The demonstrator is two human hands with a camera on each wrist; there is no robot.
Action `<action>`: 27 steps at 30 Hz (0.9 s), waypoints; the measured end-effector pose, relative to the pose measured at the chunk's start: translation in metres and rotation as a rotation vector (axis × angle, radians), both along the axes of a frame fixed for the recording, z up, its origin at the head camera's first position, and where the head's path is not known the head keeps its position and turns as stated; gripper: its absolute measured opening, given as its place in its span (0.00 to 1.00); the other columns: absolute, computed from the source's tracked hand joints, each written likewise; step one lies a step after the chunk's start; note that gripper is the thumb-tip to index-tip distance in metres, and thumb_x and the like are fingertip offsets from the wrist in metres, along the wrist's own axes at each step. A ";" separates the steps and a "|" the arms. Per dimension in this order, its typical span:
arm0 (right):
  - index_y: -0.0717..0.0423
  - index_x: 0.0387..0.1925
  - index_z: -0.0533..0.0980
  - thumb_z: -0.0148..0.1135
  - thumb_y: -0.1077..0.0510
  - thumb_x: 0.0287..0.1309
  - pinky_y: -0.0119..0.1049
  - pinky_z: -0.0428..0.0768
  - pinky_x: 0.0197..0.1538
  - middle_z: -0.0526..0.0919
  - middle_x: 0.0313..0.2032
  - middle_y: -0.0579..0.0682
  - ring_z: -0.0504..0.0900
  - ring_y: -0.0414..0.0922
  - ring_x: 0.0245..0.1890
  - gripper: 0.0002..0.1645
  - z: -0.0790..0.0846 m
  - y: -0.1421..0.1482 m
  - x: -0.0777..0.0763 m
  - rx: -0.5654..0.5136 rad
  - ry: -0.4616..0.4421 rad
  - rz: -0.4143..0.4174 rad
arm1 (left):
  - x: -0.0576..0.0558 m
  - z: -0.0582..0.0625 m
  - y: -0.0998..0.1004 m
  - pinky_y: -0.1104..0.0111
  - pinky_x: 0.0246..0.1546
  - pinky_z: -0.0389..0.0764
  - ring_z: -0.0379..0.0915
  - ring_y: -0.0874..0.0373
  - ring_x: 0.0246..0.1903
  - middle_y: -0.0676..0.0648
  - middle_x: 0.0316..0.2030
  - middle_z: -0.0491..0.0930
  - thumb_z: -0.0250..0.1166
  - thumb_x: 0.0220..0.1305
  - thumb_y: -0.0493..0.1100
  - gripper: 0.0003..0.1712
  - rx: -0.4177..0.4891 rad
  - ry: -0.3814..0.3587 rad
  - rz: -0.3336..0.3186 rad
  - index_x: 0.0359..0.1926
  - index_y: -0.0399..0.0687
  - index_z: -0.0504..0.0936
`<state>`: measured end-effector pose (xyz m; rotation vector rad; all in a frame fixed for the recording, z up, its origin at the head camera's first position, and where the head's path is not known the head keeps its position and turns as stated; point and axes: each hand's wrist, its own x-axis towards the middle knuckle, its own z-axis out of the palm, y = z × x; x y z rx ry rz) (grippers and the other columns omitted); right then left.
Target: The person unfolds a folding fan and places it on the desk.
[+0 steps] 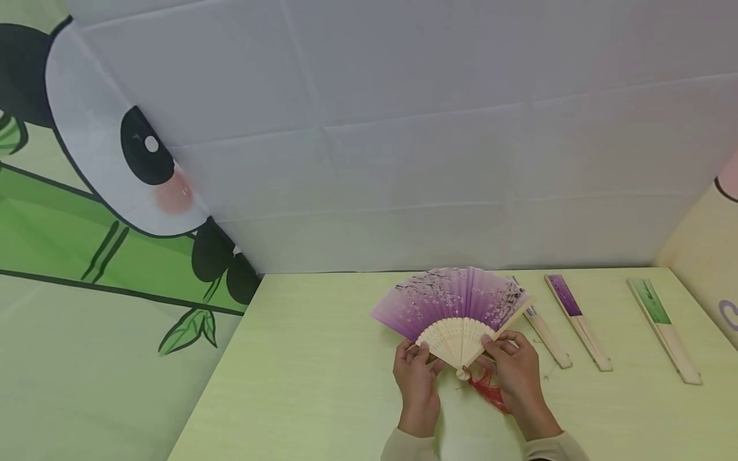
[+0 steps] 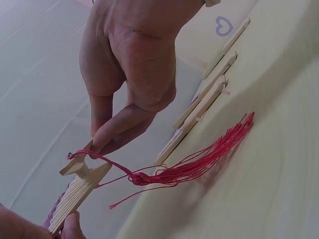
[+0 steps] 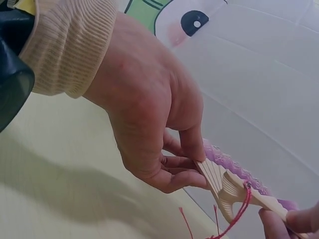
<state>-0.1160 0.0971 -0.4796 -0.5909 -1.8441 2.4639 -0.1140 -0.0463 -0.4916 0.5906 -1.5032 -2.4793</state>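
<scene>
A purple folding fan with a blossom print and pale ribs is spread wide above the table in the head view. The left hand pinches its left outer rib between thumb and fingers. On the opposite side, the right hand pinches the right outer rib. From the fan's pivot hangs a red tassel, seen below the ribs in the left wrist view. In the right wrist view the right hand grips the pale ribs, with the left fingertips at the far end.
To the right lie three folded fans on the table: one partly hidden behind the open fan, a purple one and a green one. Behind the table hangs a white cloth backdrop with a panda print.
</scene>
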 end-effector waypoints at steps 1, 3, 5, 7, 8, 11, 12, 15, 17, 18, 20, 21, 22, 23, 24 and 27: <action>0.64 0.49 0.63 0.57 0.68 0.76 0.31 0.90 0.39 0.76 0.31 0.42 0.86 0.34 0.32 0.11 0.000 -0.001 0.001 -0.006 0.001 -0.009 | 0.001 0.000 -0.001 0.72 0.31 0.82 0.76 0.59 0.34 0.47 0.39 0.77 0.59 0.75 0.32 0.13 0.002 -0.007 0.002 0.57 0.30 0.73; 0.64 0.49 0.63 0.57 0.69 0.76 0.31 0.90 0.39 0.76 0.30 0.42 0.86 0.34 0.32 0.11 -0.002 -0.004 0.002 -0.021 0.005 -0.026 | 0.002 -0.001 -0.002 0.72 0.32 0.83 0.76 0.59 0.34 0.47 0.39 0.77 0.59 0.76 0.32 0.13 0.001 -0.017 0.008 0.57 0.31 0.73; 0.64 0.48 0.64 0.58 0.69 0.75 0.32 0.90 0.40 0.76 0.29 0.42 0.86 0.35 0.32 0.11 -0.003 -0.007 0.003 -0.042 0.010 -0.046 | 0.002 -0.002 -0.003 0.72 0.33 0.83 0.75 0.59 0.35 0.47 0.40 0.77 0.58 0.76 0.32 0.13 0.007 -0.029 0.013 0.57 0.31 0.73; 0.63 0.48 0.64 0.58 0.69 0.75 0.32 0.90 0.40 0.76 0.29 0.41 0.87 0.35 0.32 0.11 -0.003 -0.010 0.005 -0.063 0.015 -0.064 | 0.003 -0.003 -0.005 0.72 0.33 0.83 0.75 0.59 0.35 0.46 0.40 0.77 0.58 0.76 0.32 0.13 0.012 -0.033 0.023 0.57 0.32 0.72; 0.63 0.48 0.64 0.58 0.69 0.75 0.32 0.90 0.41 0.76 0.29 0.41 0.87 0.36 0.32 0.11 -0.004 -0.011 0.005 -0.076 0.018 -0.075 | 0.003 -0.003 -0.006 0.72 0.34 0.84 0.75 0.59 0.36 0.46 0.40 0.77 0.58 0.77 0.32 0.13 0.015 -0.031 0.027 0.57 0.32 0.72; 0.62 0.49 0.63 0.59 0.68 0.75 0.33 0.90 0.42 0.78 0.28 0.41 0.88 0.36 0.31 0.12 -0.005 -0.015 0.007 -0.106 0.026 -0.102 | 0.004 -0.004 -0.008 0.71 0.35 0.84 0.76 0.59 0.36 0.46 0.41 0.76 0.57 0.77 0.33 0.13 0.029 -0.019 0.039 0.57 0.32 0.71; 0.61 0.49 0.63 0.59 0.68 0.75 0.33 0.90 0.42 0.78 0.28 0.41 0.88 0.36 0.30 0.13 -0.005 -0.017 0.008 -0.115 0.029 -0.113 | 0.005 -0.005 -0.008 0.71 0.35 0.84 0.76 0.59 0.36 0.46 0.41 0.76 0.58 0.77 0.33 0.12 0.036 -0.014 0.045 0.57 0.32 0.71; 0.61 0.50 0.62 0.60 0.68 0.74 0.33 0.90 0.41 0.78 0.27 0.41 0.88 0.37 0.29 0.14 -0.006 -0.021 0.010 -0.127 0.036 -0.142 | 0.006 -0.005 -0.010 0.70 0.36 0.85 0.76 0.58 0.36 0.46 0.41 0.76 0.57 0.78 0.33 0.12 0.052 0.001 0.059 0.56 0.32 0.70; 0.61 0.50 0.62 0.60 0.69 0.74 0.33 0.90 0.41 0.78 0.27 0.42 0.88 0.37 0.28 0.14 -0.007 -0.024 0.011 -0.134 0.041 -0.163 | 0.007 -0.006 -0.012 0.70 0.36 0.85 0.77 0.58 0.35 0.46 0.40 0.75 0.58 0.78 0.33 0.11 0.060 0.006 0.069 0.55 0.32 0.70; 0.61 0.49 0.62 0.60 0.69 0.74 0.33 0.90 0.41 0.78 0.27 0.42 0.88 0.37 0.28 0.14 -0.007 -0.026 0.011 -0.136 0.043 -0.171 | 0.008 -0.006 -0.012 0.71 0.36 0.85 0.77 0.58 0.35 0.46 0.40 0.75 0.57 0.78 0.33 0.10 0.064 0.007 0.074 0.54 0.33 0.70; 0.61 0.49 0.62 0.59 0.70 0.74 0.33 0.91 0.40 0.78 0.27 0.42 0.87 0.37 0.29 0.14 -0.008 -0.029 0.012 -0.145 0.046 -0.187 | 0.009 -0.006 -0.014 0.71 0.36 0.85 0.77 0.58 0.35 0.46 0.40 0.75 0.57 0.78 0.32 0.09 0.068 0.012 0.079 0.54 0.33 0.70; 0.61 0.48 0.62 0.59 0.71 0.73 0.33 0.91 0.40 0.78 0.27 0.43 0.87 0.37 0.29 0.14 -0.008 -0.030 0.012 -0.149 0.049 -0.193 | 0.009 -0.006 -0.014 0.71 0.35 0.85 0.77 0.59 0.35 0.46 0.40 0.75 0.57 0.78 0.32 0.09 0.071 0.014 0.079 0.53 0.33 0.70; 0.61 0.48 0.62 0.59 0.71 0.74 0.33 0.91 0.40 0.77 0.26 0.43 0.87 0.36 0.29 0.14 -0.008 -0.031 0.012 -0.153 0.050 -0.199 | 0.010 -0.007 -0.015 0.71 0.35 0.85 0.77 0.59 0.35 0.46 0.40 0.75 0.57 0.78 0.32 0.09 0.072 0.016 0.082 0.53 0.32 0.70; 0.61 0.48 0.62 0.59 0.71 0.73 0.33 0.91 0.39 0.78 0.26 0.43 0.87 0.36 0.29 0.13 -0.008 -0.032 0.013 -0.158 0.051 -0.206 | 0.010 -0.007 -0.016 0.71 0.35 0.85 0.77 0.59 0.34 0.46 0.39 0.75 0.57 0.78 0.32 0.09 0.075 0.017 0.084 0.53 0.32 0.69; 0.61 0.48 0.62 0.59 0.71 0.74 0.33 0.91 0.39 0.78 0.26 0.43 0.87 0.36 0.29 0.13 -0.008 -0.033 0.013 -0.164 0.052 -0.211 | 0.011 -0.008 -0.017 0.71 0.35 0.86 0.77 0.59 0.34 0.46 0.39 0.75 0.57 0.78 0.32 0.09 0.072 0.021 0.085 0.53 0.32 0.69; 0.62 0.47 0.62 0.59 0.70 0.74 0.32 0.90 0.38 0.77 0.26 0.43 0.86 0.36 0.28 0.13 -0.009 -0.036 0.015 -0.173 0.053 -0.218 | 0.012 -0.009 -0.019 0.71 0.35 0.86 0.77 0.60 0.34 0.47 0.39 0.74 0.57 0.78 0.32 0.09 0.074 0.016 0.093 0.53 0.32 0.69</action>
